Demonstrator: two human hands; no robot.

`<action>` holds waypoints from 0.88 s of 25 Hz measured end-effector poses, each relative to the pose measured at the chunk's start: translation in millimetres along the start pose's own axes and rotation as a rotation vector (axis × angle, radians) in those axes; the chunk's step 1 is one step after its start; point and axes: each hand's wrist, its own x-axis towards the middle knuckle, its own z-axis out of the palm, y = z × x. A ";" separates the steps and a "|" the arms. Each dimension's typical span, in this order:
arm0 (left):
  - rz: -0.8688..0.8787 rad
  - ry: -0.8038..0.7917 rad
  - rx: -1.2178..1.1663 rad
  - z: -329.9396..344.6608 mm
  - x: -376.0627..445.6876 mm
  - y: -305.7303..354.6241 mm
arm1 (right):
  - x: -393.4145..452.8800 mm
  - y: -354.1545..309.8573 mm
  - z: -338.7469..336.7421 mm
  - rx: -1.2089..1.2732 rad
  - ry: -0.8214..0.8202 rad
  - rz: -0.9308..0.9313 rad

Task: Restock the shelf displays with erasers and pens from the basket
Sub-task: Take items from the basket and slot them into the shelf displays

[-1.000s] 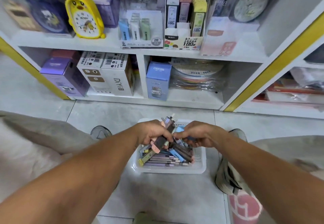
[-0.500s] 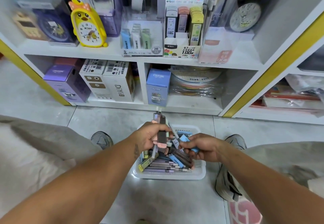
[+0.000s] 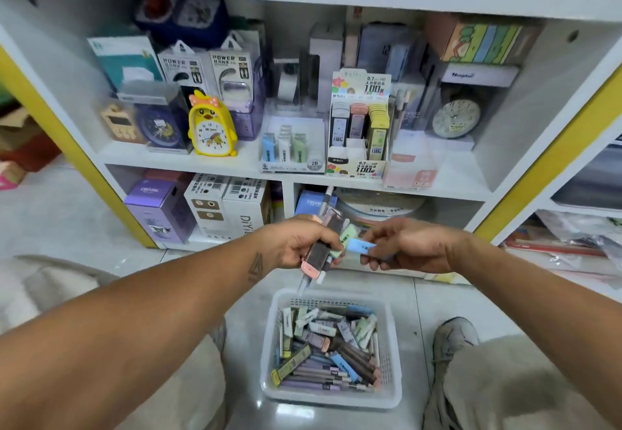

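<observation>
Left hand [image 3: 299, 244] clamped on a bundle of pens and erasers [image 3: 324, 244], right hand [image 3: 409, 244] pinching a blue eraser [image 3: 360, 247] — both above the white basket [image 3: 392, 355], near the shelf [image 3: 208, 160]

White shelf unit [image 3: 235, 163] with yellow edging. Upper shelf, left to right: boxed blue clock [image 3: 161, 126], yellow duck clock [image 3: 211, 126], eraser display [image 3: 292, 147], lead-refill display [image 3: 360, 126], round clock [image 3: 456, 118]. Lower shelf: purple box [image 3: 158, 207], white boxes [image 3: 229, 207]. Tiled floor [image 3: 67, 214]: white basket [image 3: 393, 345], near the shelf's front edge.
</observation>
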 end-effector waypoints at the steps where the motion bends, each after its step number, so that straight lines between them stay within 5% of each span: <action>1: 0.010 -0.021 0.007 -0.9 -7.7 14.2 | -6.1 -19.4 -3.4 -0.005 0.049 -0.065; 7: 0.122 0.006 -0.032 -17.1 -49.3 96.6 | -24.9 -111.9 -2.3 -0.130 0.328 -0.413; 14: 0.225 0.147 -0.226 -58.8 -59.5 155.0 | 7.2 -157.7 6.3 0.080 0.307 -0.450; 22: 0.235 0.229 -0.291 -101.7 -47.7 167.6 | 70.4 -189.3 19.6 -0.173 0.483 -0.624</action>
